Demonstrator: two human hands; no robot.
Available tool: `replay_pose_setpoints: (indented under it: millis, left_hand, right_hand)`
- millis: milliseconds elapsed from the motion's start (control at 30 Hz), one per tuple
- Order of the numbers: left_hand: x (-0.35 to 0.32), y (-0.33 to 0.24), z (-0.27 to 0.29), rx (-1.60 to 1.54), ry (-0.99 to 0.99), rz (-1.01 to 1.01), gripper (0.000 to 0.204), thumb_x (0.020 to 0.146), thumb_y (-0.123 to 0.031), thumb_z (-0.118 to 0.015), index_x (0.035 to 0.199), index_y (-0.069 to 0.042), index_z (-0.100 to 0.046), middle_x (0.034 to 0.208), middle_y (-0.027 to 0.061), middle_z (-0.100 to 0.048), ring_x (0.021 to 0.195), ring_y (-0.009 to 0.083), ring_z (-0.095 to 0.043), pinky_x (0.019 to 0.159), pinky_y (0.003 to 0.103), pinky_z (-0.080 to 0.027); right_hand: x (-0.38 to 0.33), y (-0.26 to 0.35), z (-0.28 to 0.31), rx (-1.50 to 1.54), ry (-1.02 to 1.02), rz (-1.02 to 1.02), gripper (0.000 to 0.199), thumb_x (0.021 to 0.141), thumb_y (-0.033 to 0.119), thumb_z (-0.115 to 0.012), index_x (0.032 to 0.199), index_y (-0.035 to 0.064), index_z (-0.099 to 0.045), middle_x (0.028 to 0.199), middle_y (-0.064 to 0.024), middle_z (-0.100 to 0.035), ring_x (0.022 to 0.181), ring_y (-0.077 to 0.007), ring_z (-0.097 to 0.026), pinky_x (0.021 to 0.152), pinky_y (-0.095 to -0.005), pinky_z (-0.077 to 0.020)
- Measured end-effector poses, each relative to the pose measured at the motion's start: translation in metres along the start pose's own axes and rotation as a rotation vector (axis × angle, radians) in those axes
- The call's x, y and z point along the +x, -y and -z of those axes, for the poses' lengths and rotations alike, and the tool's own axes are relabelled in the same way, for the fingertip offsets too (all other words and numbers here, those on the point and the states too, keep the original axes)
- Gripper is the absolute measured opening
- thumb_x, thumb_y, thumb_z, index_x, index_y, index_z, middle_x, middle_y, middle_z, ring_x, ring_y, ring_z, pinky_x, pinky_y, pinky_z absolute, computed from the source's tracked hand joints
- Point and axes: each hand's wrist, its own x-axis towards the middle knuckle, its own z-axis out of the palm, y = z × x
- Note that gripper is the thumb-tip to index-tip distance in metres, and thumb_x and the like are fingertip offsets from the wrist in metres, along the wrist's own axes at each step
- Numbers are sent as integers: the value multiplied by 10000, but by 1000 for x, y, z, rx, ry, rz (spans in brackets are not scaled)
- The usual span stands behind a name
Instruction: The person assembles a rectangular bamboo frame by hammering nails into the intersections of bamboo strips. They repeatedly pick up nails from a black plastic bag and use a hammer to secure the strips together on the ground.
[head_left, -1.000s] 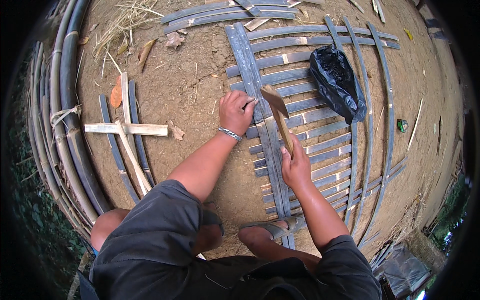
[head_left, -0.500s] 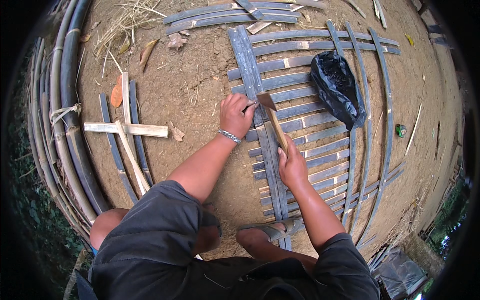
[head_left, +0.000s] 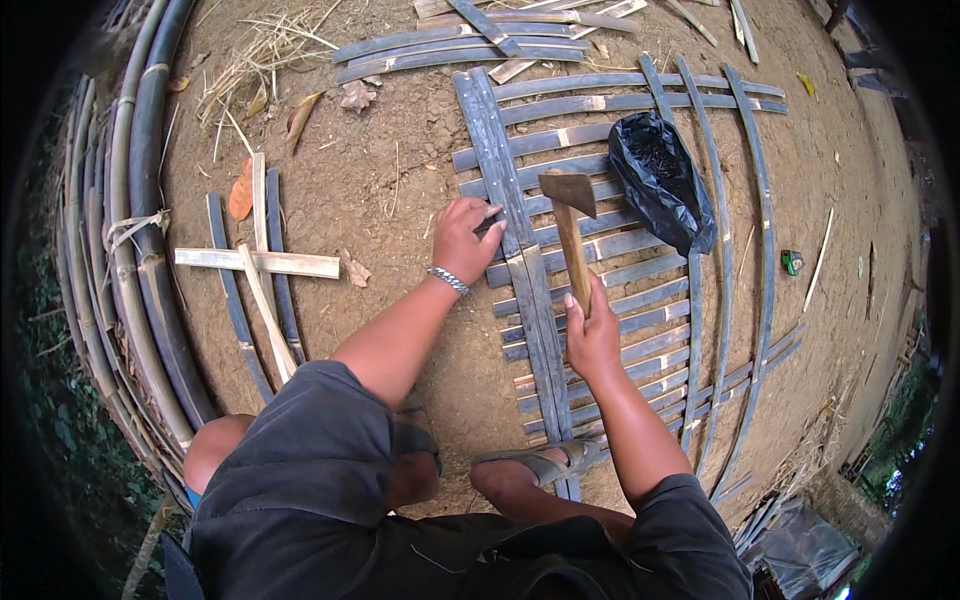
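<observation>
Hatchet point(head_left: 570, 215), handle clenched in right hand point(head_left: 592, 335); left hand point(head_left: 462, 238) flat, fingers pressing bamboo lattice point(head_left: 620, 260) beside blade.

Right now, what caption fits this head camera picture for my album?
Right hand raises a wooden-handled hatchet over a woven bamboo strip mat while the left hand steadies a strip.
</observation>
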Motion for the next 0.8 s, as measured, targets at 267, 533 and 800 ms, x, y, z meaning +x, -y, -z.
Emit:
replay_pose_setpoints:
  millis: [267, 533, 800]
  left_hand:
    - [-30, -52, -33, -39, 535, -387, 340, 816, -181, -728, 1135, -77, -672, 1323, 132, -603, 1333, 300, -528, 1153, 509, -356]
    - [-15, -60, -58, 314, 648, -474, 562, 959, -467, -599, 1381, -96, -606, 1547, 124, -487, 1537, 284, -325, 1292, 545, -148]
    - [-22, -57, -65, 374, 738, -373, 597, 953, -524, -585, 1380, -108, -623, 1556, 115, -496, 1507, 283, -381, 1268, 561, -199]
  right_hand:
    - [-1, -24, -3, 275, -105, 14, 477, 1048, 173, -596, 1466, -11, -457, 1046, -172, -677, 856, -261, -668, 765, -371, -535]
    - [-1, -23, 22, 454, 32, -49, 427, 1083, 155, -549, 1454, 10, -395, 884, -15, -554, 704, -78, -516, 612, -241, -436]
    - [39, -44, 56, -139, 247, 231, 419, 1034, 129, -573, 1425, -4, -502, 1270, -268, -658, 1116, -478, -666, 947, -464, -532]
